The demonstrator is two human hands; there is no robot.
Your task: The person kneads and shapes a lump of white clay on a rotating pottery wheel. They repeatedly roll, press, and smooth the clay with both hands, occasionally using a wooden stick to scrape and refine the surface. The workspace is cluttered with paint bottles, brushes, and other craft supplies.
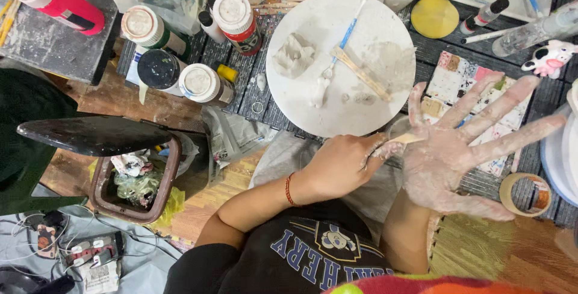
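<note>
My right hand (463,149) is held palm up with fingers spread wide, coated in pale grey clay. My left hand (343,164), with a red cord on the wrist, is shut on a small wooden stick (404,140) whose tip touches the heel of the right palm. Just beyond both hands lies a round white board (313,98) smeared with clay. On it sit a grey clay lump (295,54), a blue-handled tool (346,34) and a pair of wooden sticks (361,72).
Several paint bottles (198,83) stand left of the board. An open brown bin (135,179) with rubbish sits at the lower left. A stained paint palette (457,77), a yellow lid (435,16), a tape roll (525,193) and a cow figurine (549,58) lie at the right.
</note>
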